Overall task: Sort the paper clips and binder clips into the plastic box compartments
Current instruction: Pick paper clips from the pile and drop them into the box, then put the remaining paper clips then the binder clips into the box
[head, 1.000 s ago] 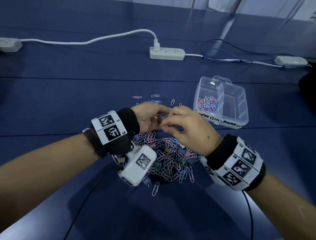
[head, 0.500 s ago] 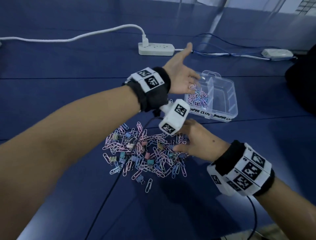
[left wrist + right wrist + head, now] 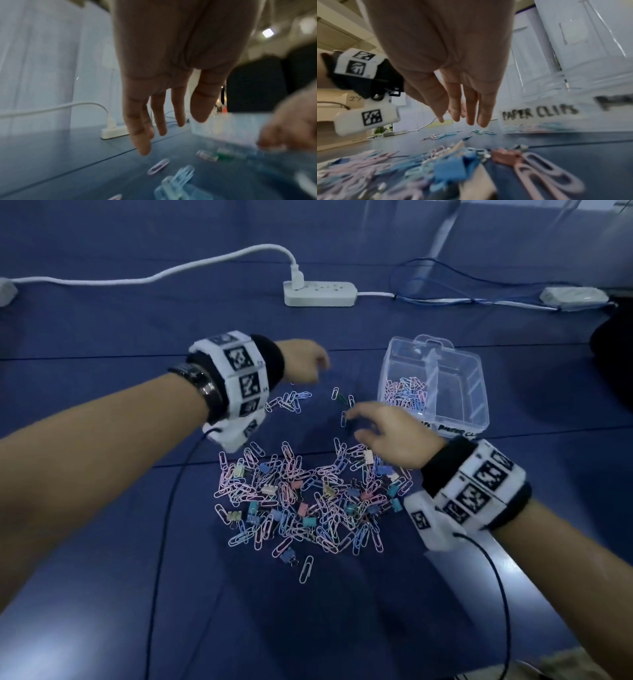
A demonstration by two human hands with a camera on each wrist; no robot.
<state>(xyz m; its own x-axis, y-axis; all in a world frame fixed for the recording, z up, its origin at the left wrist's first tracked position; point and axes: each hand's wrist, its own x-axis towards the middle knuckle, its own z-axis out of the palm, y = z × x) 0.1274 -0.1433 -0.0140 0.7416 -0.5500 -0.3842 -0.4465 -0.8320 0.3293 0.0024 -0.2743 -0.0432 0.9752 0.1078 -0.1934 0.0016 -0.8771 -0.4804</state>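
A mixed pile of pastel paper clips and small binder clips (image 3: 301,501) lies on the blue table. The clear plastic box (image 3: 479,392) stands open behind it to the right; its left compartment holds paper clips (image 3: 406,395), and its right one looks empty. My left hand (image 3: 320,368) hovers left of the box above a few stray paper clips (image 3: 287,402), its fingers (image 3: 163,129) hanging straight and holding nothing. My right hand (image 3: 352,422) is low between pile and box, beside loose clips (image 3: 342,400). Its fingers (image 3: 471,115) are extended and empty, near the label "PAPER CLIPS" (image 3: 539,112).
A white power strip (image 3: 320,293) with its plug and cable lies at the back of the table. Thin blue cables (image 3: 445,282) and a white adapter (image 3: 575,297) lie at the back right. A dark object (image 3: 613,347) sits at the right edge. Thin black wires trail from both wristbands.
My left hand has pulled back from over the box's left compartment to the stray clips on its left. My right hand has moved from the pile toward the loose clips near the box.
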